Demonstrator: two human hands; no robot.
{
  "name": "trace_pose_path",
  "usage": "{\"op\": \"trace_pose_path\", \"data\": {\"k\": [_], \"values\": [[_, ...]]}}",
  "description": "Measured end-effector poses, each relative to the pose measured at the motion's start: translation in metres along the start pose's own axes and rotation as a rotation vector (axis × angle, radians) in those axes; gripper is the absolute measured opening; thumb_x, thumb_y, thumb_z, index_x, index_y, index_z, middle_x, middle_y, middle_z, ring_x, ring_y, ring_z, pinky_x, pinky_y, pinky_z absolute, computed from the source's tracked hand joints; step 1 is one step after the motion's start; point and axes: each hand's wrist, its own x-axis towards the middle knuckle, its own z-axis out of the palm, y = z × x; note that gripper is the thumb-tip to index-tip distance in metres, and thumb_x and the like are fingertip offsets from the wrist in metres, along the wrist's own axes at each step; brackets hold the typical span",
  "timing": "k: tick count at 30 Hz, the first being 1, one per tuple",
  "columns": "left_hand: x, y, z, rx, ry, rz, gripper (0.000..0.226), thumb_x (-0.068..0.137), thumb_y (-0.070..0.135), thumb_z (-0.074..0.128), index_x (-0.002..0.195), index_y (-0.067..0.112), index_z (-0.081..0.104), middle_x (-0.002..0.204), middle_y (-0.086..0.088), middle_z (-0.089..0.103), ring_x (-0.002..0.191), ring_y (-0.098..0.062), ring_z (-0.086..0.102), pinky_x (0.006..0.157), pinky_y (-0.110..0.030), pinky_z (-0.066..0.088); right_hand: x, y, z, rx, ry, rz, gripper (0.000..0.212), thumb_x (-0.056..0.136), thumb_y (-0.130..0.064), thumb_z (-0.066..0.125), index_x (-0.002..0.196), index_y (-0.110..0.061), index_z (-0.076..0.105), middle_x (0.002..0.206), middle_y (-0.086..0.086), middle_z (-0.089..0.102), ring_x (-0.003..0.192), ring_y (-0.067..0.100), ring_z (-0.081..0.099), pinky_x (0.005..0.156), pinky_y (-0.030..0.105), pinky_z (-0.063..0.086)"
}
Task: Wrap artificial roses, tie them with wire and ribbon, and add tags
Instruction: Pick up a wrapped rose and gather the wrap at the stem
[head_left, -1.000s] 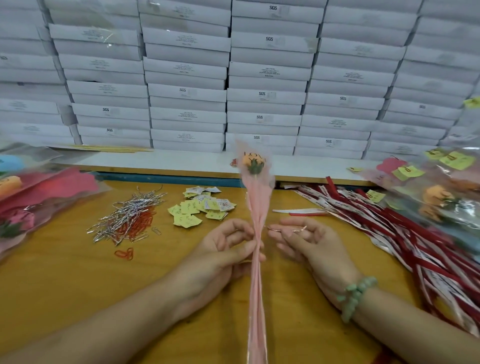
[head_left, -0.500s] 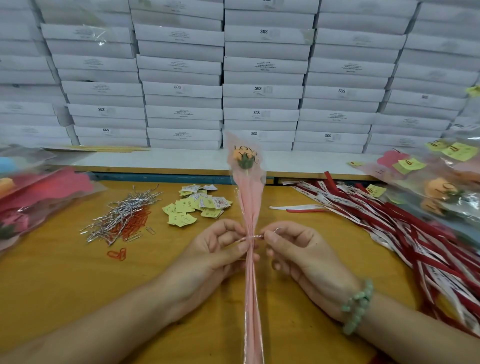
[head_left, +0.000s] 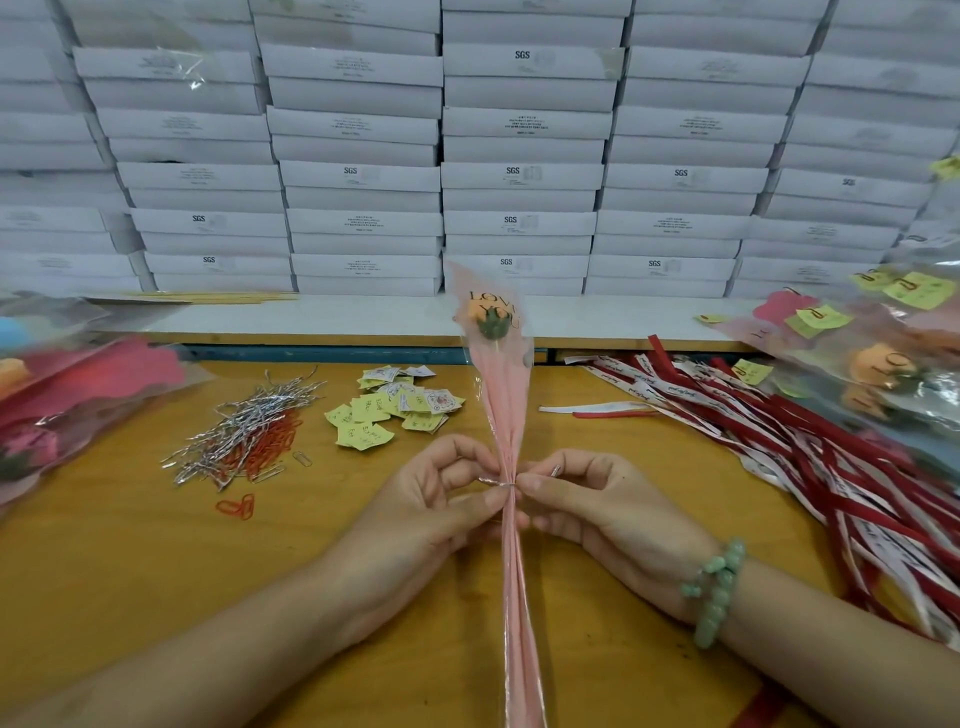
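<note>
Evidently the wire-tying step is in hand. A silver wire (head_left: 494, 482) circles the pink wrap (head_left: 506, 410) of one rose (head_left: 488, 319), at the waist where the film is gathered narrow. The left hand (head_left: 431, 512) grips the wrap at that spot, thumb on its front and fingers curled behind, with one wire end poking out above the thumb. The right hand (head_left: 597, 506) pinches the other end between thumb and forefinger.

To do it well, the left hand would best keep the gather tight and unturned while the right crosses the ends close against the film and twists them. A slack loop would likely slide along the taper, and an overhard twist might cut the film.

The rose is held between the hands over the worktop (head_left: 130, 551). Its long axis runs from the near bottom edge up and away, leaning slightly left. The head points to the far end and the tail toward the person.

Spare wires (head_left: 249, 415) and red clips (head_left: 270, 447) lie to the left, with yellow tags (head_left: 384, 410) beyond the left hand. Ribbons (head_left: 779, 421) lie to the right, and white boxes (head_left: 519, 176) are stacked behind.
</note>
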Motion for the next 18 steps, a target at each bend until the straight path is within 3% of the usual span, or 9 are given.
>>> {"op": "trace_pose_path", "data": {"k": [3,6,11,15,18], "values": [[0.0000,-0.0003,0.0018,0.032,0.021,0.012,0.027,0.075,0.005,0.073,0.096,0.005,0.056,0.091,-0.011,0.070,0.074,-0.023,0.071,0.068,-0.026,0.057,-0.0006,-0.0018,0.0007,0.014,-0.044,0.015,0.008,0.075,-0.004,0.067,0.080,0.002,0.065,0.109,0.035,0.063,0.089,0.039,0.062,0.089,0.042,0.053],[0.0001,-0.0009,0.0036,0.042,0.037,0.023,0.029,0.072,0.006,0.075,0.094,0.004,0.056,0.090,-0.015,0.069,0.073,-0.027,0.071,0.068,-0.028,0.058,-0.0003,0.0006,0.0005,0.055,-0.063,-0.015,0.008,0.075,-0.001,0.068,0.080,0.003,0.062,0.107,0.031,0.065,0.081,0.034,0.063,0.089,0.046,0.054],[-0.0007,0.0000,0.0044,0.053,0.049,0.018,0.022,0.074,0.005,0.076,0.089,0.006,0.060,0.089,-0.019,0.070,0.077,-0.031,0.072,0.068,-0.030,0.058,-0.0002,0.0032,0.0009,0.056,-0.049,-0.059,0.016,0.066,-0.006,0.074,0.077,0.001,0.065,0.101,0.022,0.069,0.085,0.037,0.062,0.082,0.040,0.059],[-0.0016,0.0009,0.0062,0.066,0.068,0.019,0.013,0.076,0.001,0.071,0.084,0.010,0.066,0.090,-0.021,0.071,0.080,-0.031,0.073,0.066,-0.027,0.058,0.0003,0.0041,0.0007,0.063,-0.002,-0.068,0.016,0.065,-0.007,0.073,0.076,0.001,0.065,0.094,0.020,0.069,0.077,0.026,0.066,0.073,0.027,0.059],[-0.0033,0.0027,0.0082,0.103,0.083,0.024,0.012,0.074,0.007,0.073,0.083,0.014,0.071,0.090,-0.021,0.073,0.081,-0.028,0.074,0.064,-0.024,0.057,0.0011,0.0053,0.0001,0.068,0.024,-0.069,0.018,0.064,-0.006,0.072,0.077,0.003,0.064,0.088,0.021,0.068,0.077,0.025,0.066,0.075,0.027,0.059]]}}
